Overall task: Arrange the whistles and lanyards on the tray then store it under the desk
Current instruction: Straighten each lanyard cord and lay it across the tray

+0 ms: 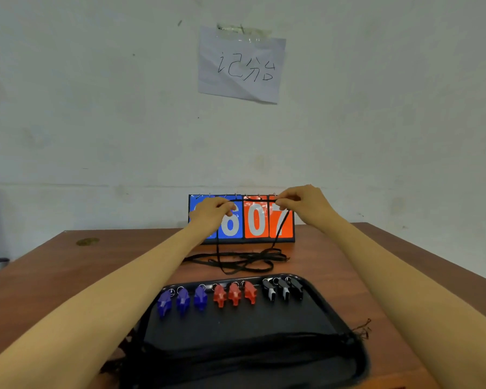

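Stretches one black lanyard (pixel 253 201) taut in the air, pinching it at either end with left hand (pixel 212 211) and right hand (pixel 300 203), fingers curled on the cord, tails trailing down into the tangled lanyard pile (pixel 236 259) on the desk.

Looks light, limp and thin, likely to snag on its neighbours. Best taken near the ends and drawn clear of the tangle before laying flat.

Has, nearer the body, a black tray (pixel 236 327) with blue whistles (pixel 183 300), red whistles (pixel 234 294) and black whistles (pixel 284 292) rowed along its far edge. Seems to carry more dark cords across its near end.

Works at a brown wood-grain desk (pixel 68 276), in front of a flip scoreboard (pixel 257 220) with blue and orange cards, against a scuffed white wall with a handwritten paper note (pixel 240 64) taped up.
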